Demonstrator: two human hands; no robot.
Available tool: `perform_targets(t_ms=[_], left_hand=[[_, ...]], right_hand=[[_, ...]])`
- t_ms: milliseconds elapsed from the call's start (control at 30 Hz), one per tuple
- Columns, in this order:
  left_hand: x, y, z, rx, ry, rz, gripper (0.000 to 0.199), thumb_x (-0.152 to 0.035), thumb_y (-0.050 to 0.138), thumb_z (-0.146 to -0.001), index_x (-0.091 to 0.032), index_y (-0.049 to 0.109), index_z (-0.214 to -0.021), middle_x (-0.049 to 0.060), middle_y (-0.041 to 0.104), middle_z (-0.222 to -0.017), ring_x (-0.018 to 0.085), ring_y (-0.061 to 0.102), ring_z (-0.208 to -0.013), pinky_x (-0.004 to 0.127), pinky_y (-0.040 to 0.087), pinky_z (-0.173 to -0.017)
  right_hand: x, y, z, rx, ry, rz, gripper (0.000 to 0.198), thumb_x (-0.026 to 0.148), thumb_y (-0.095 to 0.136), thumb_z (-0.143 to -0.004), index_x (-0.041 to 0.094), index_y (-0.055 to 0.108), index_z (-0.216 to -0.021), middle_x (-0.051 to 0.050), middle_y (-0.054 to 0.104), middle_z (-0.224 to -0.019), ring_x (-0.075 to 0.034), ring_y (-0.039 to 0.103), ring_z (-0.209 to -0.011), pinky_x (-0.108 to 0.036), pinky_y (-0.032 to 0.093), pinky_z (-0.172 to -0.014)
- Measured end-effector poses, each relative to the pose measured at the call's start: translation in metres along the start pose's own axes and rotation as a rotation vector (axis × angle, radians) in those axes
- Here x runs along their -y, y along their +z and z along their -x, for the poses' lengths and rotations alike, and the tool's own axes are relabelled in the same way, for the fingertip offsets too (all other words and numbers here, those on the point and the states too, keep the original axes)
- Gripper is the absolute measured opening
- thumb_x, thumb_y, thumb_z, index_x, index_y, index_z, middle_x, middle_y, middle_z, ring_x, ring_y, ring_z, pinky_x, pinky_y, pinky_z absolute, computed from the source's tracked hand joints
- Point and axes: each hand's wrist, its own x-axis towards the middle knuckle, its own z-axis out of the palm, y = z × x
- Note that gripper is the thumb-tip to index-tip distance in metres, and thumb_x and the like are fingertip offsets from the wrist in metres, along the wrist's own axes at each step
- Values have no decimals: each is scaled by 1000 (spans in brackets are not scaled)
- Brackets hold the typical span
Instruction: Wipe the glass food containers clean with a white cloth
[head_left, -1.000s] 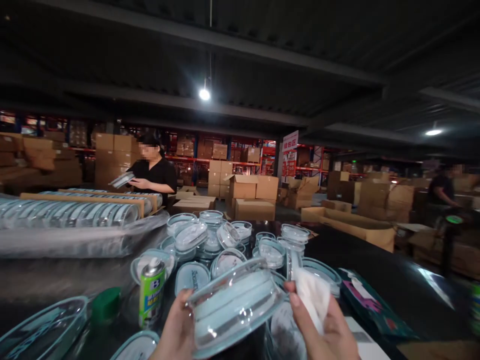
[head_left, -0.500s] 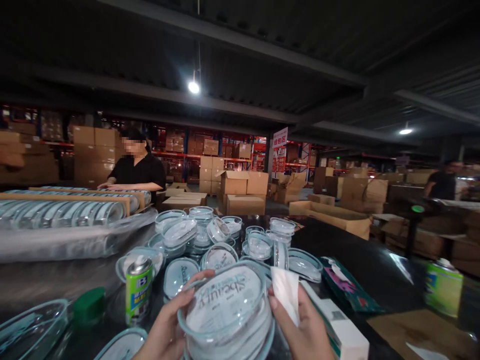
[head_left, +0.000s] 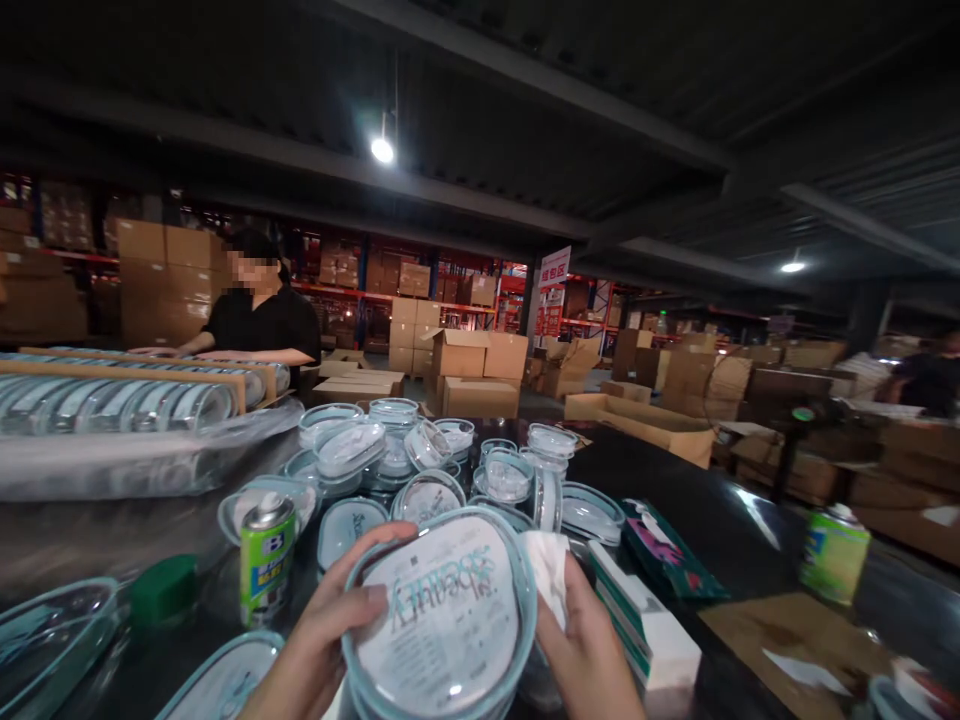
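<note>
A clear container with a pale blue rim and a printed "Sbeauty" label (head_left: 442, 620) is tilted toward me above other containers of its kind. My left hand (head_left: 330, 610) grips its left side, thumb on the face and fingers behind the rim. In my right hand (head_left: 577, 630) a white tissue (head_left: 549, 575) is pinched, close against the container's right rim. Beyond my hands lies a heap of similar containers (head_left: 349, 450). A green spray can (head_left: 268, 560) stands to the left, near a green cap (head_left: 163, 590).
Containers in a cardboard frame (head_left: 127, 400) lie at the left, with a co-worker (head_left: 259, 320) behind them. To the right are a white-and-green box (head_left: 652, 630), a dark green packet (head_left: 667, 550), a second spray can (head_left: 835, 555) and a cardboard sheet (head_left: 799, 640). Cartons (head_left: 480, 370) stand beyond the table.
The held container has tipped up so its label faces me more, and my left thumb now lies on its face. The tissue stays by its right rim. My view has shifted slightly.
</note>
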Motion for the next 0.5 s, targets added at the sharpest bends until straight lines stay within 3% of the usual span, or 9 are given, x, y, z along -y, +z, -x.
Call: perform_targets(t_ms=[133, 267, 400, 500], left_hand=[[-1, 5, 3, -24, 41, 1, 57, -30, 78, -56, -22, 67, -111, 8, 72, -110, 36, 66, -101, 36, 50, -80], [-3, 9, 6, -34, 76, 5, 57, -30, 78, -55, -21, 67, -110, 8, 73, -106, 36, 67, -98, 35, 51, -76], [-4, 11, 7, -142, 147, 6, 53, -28, 75, -53, -20, 69, -105, 6, 74, -100, 32, 69, -90, 33, 51, -73], [-4, 12, 7, -230, 198, 36, 49, -25, 71, -50, -19, 71, -99, 4, 74, -96, 31, 69, -85, 31, 50, -68]], right_hand=[[13, -2, -4, 15, -7, 69, 60, 57, 64, -73, 19, 60, -119, -13, 65, -122, -28, 63, -112, -36, 52, -94], [23, -1, -6, -30, 23, 74, 60, 56, 65, -72, 17, 58, -117, -13, 70, -111, -28, 67, -102, -34, 55, -86], [26, 7, -4, -184, -155, 140, 48, 58, 58, -75, 18, 62, -101, -12, 74, -91, -26, 71, -83, -31, 58, -69], [22, 12, -4, -170, -235, 190, 41, 55, 58, -80, 19, 63, -98, -10, 74, -88, -24, 71, -78, -28, 57, -64]])
